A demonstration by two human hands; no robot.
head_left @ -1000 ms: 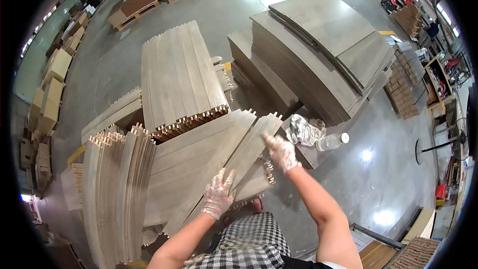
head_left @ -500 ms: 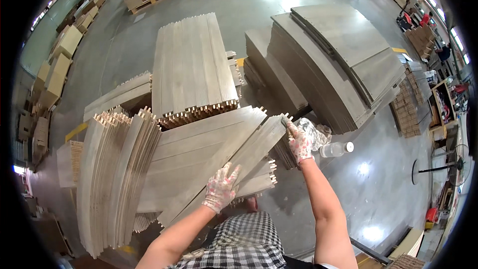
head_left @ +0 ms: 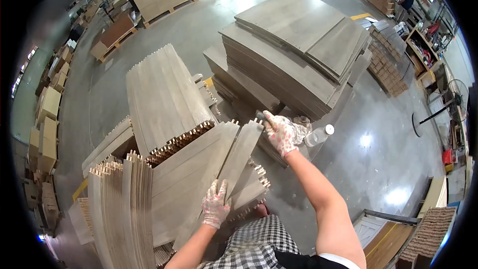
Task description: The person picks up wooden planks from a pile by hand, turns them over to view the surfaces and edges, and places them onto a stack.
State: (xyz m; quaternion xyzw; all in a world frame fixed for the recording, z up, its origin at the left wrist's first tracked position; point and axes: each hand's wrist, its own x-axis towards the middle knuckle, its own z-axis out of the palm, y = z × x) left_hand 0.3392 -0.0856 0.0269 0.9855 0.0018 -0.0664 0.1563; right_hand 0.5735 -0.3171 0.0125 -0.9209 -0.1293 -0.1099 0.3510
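Observation:
My left hand (head_left: 215,207), in a white glove with pink spots, lies with fingers spread on a narrow grey-brown wooden board (head_left: 238,155). This board lies slantwise on wider boards (head_left: 186,162) of the same colour, and small pegs stick out of its far end. Close to that end, my right hand (head_left: 280,132), gloved alike, is closed round a small dark grey block (head_left: 260,115); its exact kind is unclear. Right behind the right hand are a crumpled cloth or plastic wrap (head_left: 301,125) and a clear bottle with a white cap (head_left: 318,136).
Upright boards with pegged ends (head_left: 119,209) stand packed at the left. Farther off is a tall stack of narrow boards (head_left: 164,97). Wide panels (head_left: 298,30) are piled high at the back right. A black floor fan (head_left: 450,102) stands at the far right.
My view has turned to the right, so the stacks sit farther left. The right hand with the dark block has shifted slightly off the board's pegged end; the left hand stays on the board.

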